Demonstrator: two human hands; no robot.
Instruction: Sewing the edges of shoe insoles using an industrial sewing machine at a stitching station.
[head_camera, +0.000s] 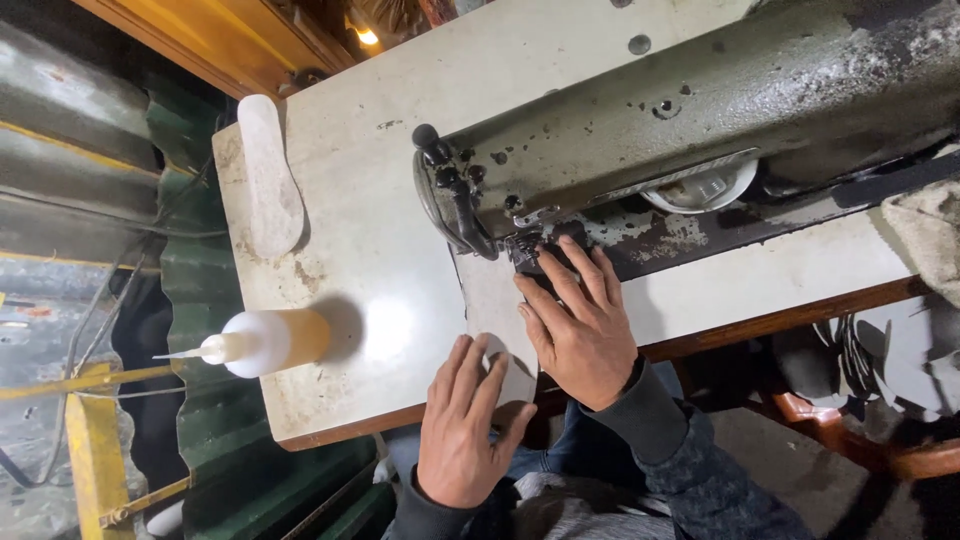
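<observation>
Our right hand (583, 330) lies with fingers flat and spread on a dark piece (537, 262) under the sewing machine (700, 110), gripping nothing, our left hand (465, 415) pressing flat beside it, an oil bottle (268, 340) well beyond.

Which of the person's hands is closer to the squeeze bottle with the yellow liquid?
The left hand. It lies flat near the table's front edge, right of the bottle in the picture. The right hand is farther off, fingers at the sewing machine needle area.
</observation>
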